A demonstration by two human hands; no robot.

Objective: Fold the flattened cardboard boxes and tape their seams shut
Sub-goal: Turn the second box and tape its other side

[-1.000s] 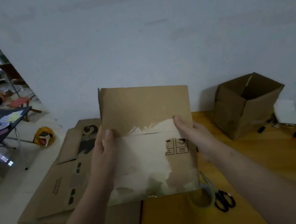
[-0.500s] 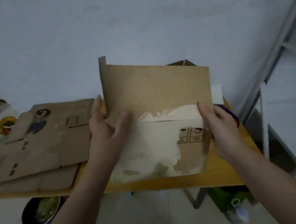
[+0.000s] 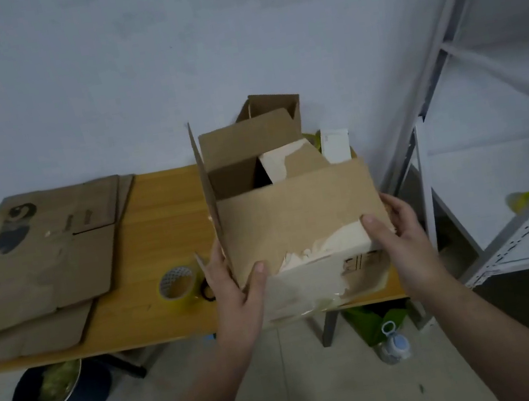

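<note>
I hold a brown cardboard box [image 3: 295, 209] over the right end of the yellow table [image 3: 160, 209]. It is opened out into a square tube, flaps standing up, with torn white tape patches on its near face. My left hand [image 3: 235, 284] grips its lower left corner, thumb on the front. My right hand [image 3: 396, 231] grips the right edge. A roll of clear tape [image 3: 176, 285] lies on the table just left of my left hand. Flattened cardboard boxes [image 3: 33, 257] are stacked on the table's left part.
Another open box [image 3: 272, 105] stands behind the held one, against the wall. Scissor handles [image 3: 206, 292] peek out by the tape roll. A grey metal shelf [image 3: 493, 164] stands at the right. Under the table are a bin [image 3: 58, 392] and a bottle [image 3: 393, 343].
The box went from a flat sheet held upright to an opened tube with flaps up. My view swung right and down; the shelf and floor came into sight.
</note>
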